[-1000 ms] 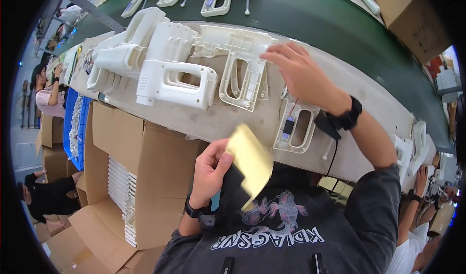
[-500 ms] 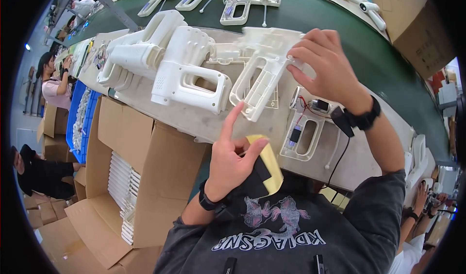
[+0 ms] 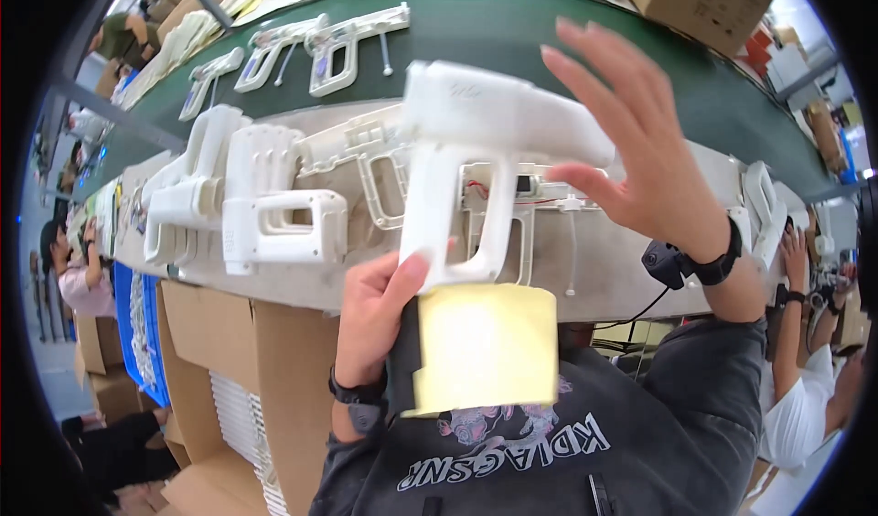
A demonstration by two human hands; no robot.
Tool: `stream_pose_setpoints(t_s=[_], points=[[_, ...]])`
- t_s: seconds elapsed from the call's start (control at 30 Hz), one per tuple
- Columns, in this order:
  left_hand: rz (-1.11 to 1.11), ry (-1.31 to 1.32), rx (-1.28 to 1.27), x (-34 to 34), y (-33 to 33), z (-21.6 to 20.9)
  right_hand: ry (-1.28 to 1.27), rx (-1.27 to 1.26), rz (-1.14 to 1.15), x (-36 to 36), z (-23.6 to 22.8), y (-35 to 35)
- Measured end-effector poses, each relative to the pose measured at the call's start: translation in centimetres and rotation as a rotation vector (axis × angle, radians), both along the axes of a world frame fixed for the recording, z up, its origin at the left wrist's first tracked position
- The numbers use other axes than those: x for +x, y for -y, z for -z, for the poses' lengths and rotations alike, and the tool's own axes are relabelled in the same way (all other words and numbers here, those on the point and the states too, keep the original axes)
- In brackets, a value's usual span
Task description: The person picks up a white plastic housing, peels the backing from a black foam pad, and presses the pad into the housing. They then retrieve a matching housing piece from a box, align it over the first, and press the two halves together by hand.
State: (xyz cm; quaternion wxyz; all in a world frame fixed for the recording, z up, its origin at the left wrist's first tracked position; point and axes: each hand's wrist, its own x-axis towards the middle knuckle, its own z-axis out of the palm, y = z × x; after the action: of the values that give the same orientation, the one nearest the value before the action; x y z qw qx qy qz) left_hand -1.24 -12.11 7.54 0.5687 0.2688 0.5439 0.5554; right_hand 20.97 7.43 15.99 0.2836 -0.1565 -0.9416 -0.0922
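Note:
A white gun-shaped plastic shell (image 3: 503, 113) is raised above the table, its smooth outer side toward me. My left hand (image 3: 370, 310) is closed round the bottom of its looped handle, thumb in front. Just below hang a pale yellow sheet (image 3: 485, 351) and a black piece beside it, at the same hand; how they are held is hidden. My right hand (image 3: 631, 150) is open, fingers spread and blurred, by the shell's right end. Behind the shell, partly covered, lies another half with red wires and a black part (image 3: 525, 185).
White shells (image 3: 283, 205) stand on the table at left, beside an open half shell (image 3: 366, 155). Wired assemblies (image 3: 334, 49) lie on the green belt (image 3: 476, 31) beyond. An open cardboard box (image 3: 293, 379) and a blue bin (image 3: 137, 324) sit at lower left. Other people work on both sides.
The white shell has been turned over from its ribbed inside to its smooth outside. My left hand has taken its handle, and my right hand has come off it and opened.

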Motion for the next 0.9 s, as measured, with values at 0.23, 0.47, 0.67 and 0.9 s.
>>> stream_pose_setpoints(t_s=[0.23, 0.47, 0.67, 0.9], points=[[0.259, 0.212, -0.178, 0.2, 1.6, 3.5, 0.047, -0.69, 0.032, 7.1, 8.9, -1.5], [0.173, -0.353, -0.049, -2.6, -1.4, 2.3, -0.018, -0.819, 0.056, 9.9, 12.2, -2.5], [0.262, -0.569, -0.089, -2.4, -8.6, 2.0, -0.002, -0.732, 0.052, 9.6, 13.4, -2.8], [0.333, -0.559, -0.119, -1.7, -9.5, 1.9, -0.113, -0.804, 0.033, 9.8, 12.6, -2.9]])
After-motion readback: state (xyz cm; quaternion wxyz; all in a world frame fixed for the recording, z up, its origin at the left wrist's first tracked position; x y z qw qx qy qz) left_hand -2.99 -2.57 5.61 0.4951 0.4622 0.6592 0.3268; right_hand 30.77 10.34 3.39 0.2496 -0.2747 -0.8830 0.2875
